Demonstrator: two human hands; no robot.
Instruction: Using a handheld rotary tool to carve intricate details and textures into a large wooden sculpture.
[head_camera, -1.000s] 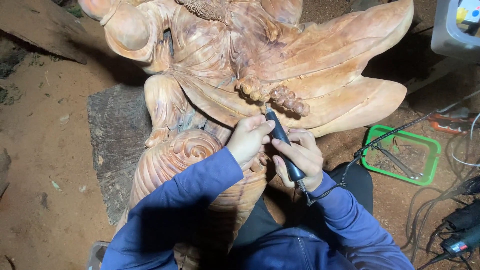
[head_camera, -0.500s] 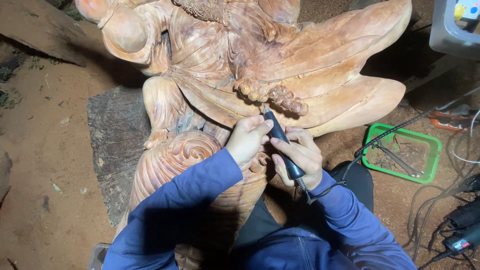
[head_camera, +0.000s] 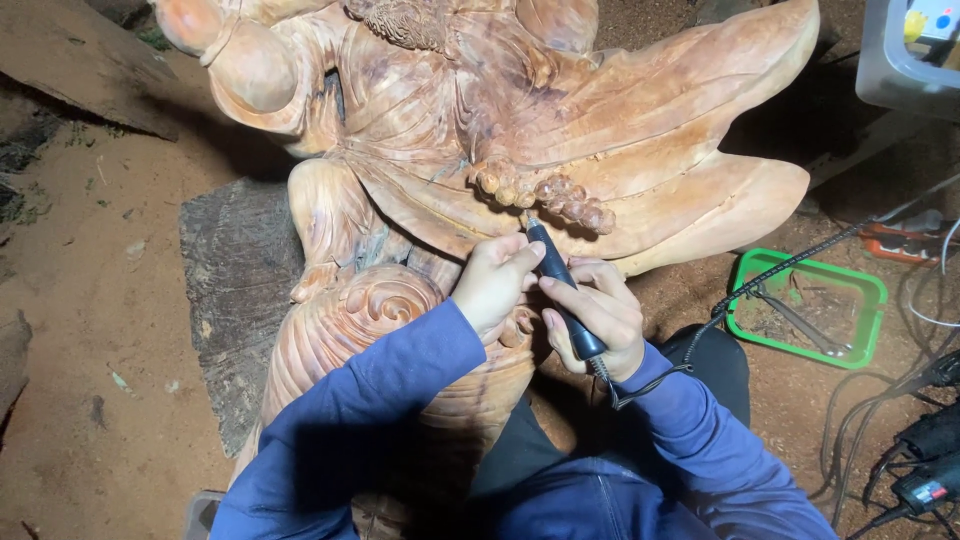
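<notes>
gripping black rotary tool (head_camera: 558, 290), right hand (head_camera: 598, 318) clamped round it, left hand (head_camera: 492, 282) pinching shaft; long axis diagonal, tip up-left onto wood carving (head_camera: 560, 130).

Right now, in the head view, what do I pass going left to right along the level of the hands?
Bare dirt floor → grey wooden slab → spiral-carved part of the wooden statue → left hand → black rotary tool → right hand → green tray → cables.
</notes>
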